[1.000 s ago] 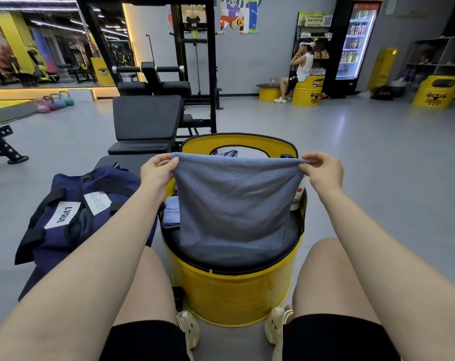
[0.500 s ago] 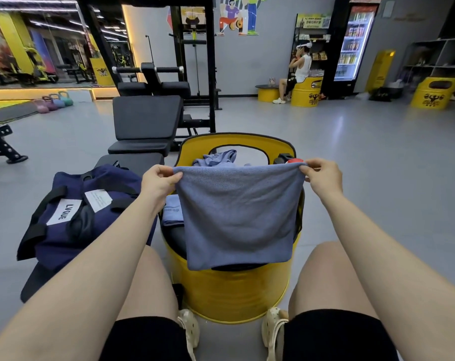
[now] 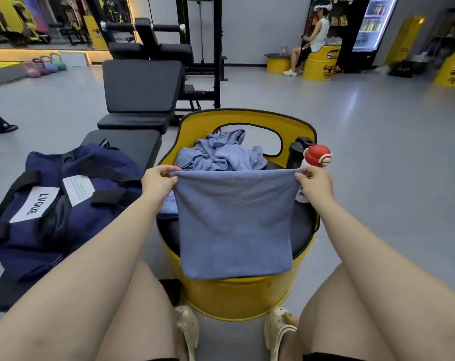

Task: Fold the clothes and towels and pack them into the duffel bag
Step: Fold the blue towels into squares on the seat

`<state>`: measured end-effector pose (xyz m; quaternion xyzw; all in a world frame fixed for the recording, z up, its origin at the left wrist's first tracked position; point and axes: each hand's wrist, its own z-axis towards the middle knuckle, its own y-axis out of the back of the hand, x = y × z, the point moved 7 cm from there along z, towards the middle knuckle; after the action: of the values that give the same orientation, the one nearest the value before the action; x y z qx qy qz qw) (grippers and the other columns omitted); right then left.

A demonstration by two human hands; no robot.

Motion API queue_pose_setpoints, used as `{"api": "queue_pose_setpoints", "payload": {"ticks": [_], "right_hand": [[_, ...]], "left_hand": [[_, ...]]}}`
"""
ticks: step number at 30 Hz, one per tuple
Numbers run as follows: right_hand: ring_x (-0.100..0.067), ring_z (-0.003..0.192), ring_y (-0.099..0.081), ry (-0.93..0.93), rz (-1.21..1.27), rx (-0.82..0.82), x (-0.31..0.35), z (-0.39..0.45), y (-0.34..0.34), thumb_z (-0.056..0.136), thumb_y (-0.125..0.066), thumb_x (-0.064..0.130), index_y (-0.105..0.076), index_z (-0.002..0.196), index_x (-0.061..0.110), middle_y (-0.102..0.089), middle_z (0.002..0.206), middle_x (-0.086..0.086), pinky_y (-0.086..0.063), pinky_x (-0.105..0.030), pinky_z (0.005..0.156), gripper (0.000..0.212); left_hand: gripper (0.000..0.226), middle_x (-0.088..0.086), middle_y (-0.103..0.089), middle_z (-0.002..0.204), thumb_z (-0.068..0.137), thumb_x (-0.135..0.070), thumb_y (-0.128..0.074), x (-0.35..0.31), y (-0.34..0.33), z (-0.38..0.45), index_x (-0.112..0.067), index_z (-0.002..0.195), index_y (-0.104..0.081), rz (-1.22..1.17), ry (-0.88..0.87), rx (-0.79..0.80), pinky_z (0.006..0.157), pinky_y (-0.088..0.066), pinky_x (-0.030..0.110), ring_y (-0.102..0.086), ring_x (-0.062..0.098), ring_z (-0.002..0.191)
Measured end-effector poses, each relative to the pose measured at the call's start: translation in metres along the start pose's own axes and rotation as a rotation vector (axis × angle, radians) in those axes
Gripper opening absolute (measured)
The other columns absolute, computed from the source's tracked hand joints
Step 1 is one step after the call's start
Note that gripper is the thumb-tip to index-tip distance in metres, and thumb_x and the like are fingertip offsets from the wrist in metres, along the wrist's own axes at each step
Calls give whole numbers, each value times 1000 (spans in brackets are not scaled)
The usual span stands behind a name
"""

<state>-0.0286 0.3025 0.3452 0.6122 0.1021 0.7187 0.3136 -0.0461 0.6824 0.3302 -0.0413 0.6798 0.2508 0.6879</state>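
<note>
A blue-grey towel hangs doubled in front of me. My left hand pinches its top left corner and my right hand pinches its top right corner. Its lower edge drapes over the front of a yellow barrel seat. A crumpled blue garment lies at the back of that seat, and a folded blue cloth peeks out behind my left wrist. The navy duffel bag sits on a black bench to my left, with white labels on top.
A white bottle with a red cap and a black bottle stand at the seat's right side. A black weight bench is behind. A person sits far back on a yellow barrel. Kettlebells line the far left.
Both hands have lowered the towel and drawn it toward me, so its lower edge now hangs over the barrel's front. The crumpled garment and the bottles behind it have come into view.
</note>
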Motion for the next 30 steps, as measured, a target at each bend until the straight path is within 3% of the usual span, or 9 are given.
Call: {"api": "queue_pose_setpoints", "payload": {"ticks": [5,10,13,17,20,23,30], "right_hand": [[-21,91,-54,-53,-9,17,-6,31,-30,98,-51,17,-63,113,10,-62,101,-7,-36,-25,70,21],[-16,92,-52,-43,-3,20,-9,50,-50,99,-50,17,-62,114,8,-61,102,-5,-32,-16,59,22],[-17,93,-52,-60,15,31,-18,47,-56,98,-49,16,-63,111,9,-61,101,-5,-34,-20,61,20],[-18,91,-53,-84,32,31,-32,34,-58,97,-51,14,-64,102,12,-61,95,-4,-37,-27,74,14],[-17,93,-51,-117,33,18,-42,16,-54,97,-52,15,-65,105,12,-59,96,-3,-36,-27,77,15],[-16,95,-50,-161,36,13,-54,-2,-48,96,-54,16,-66,106,12,-59,97,-2,-35,-25,78,16],[-20,94,-55,-204,57,28,-75,-47,-41,95,-55,14,-66,103,10,-62,95,-4,-38,-28,77,14]], "left_hand": [[22,7,-63,86,87,5,-56,8,-9,28,-11,92,-69,70,-10,-49,74,-48,31,-55,17,80],[24,8,-64,89,86,8,-55,23,-17,50,-13,86,-67,68,15,-48,81,-50,35,-57,19,87],[24,7,-63,83,85,9,-54,36,-20,50,-11,86,-67,52,40,-39,84,-50,37,-57,20,87],[24,3,-61,77,86,9,-52,49,-25,37,-12,84,-65,36,74,-34,78,-49,34,-56,20,84],[26,6,-64,89,86,7,-52,60,-23,23,-15,80,-65,37,97,-51,85,-50,35,-56,19,87],[35,5,-64,91,85,9,-51,67,-21,5,-22,72,-62,33,96,-46,73,-48,26,-55,18,84],[24,7,-61,89,86,6,-52,87,-15,-43,-15,84,-65,90,134,-29,61,-38,20,-49,14,73]]}}
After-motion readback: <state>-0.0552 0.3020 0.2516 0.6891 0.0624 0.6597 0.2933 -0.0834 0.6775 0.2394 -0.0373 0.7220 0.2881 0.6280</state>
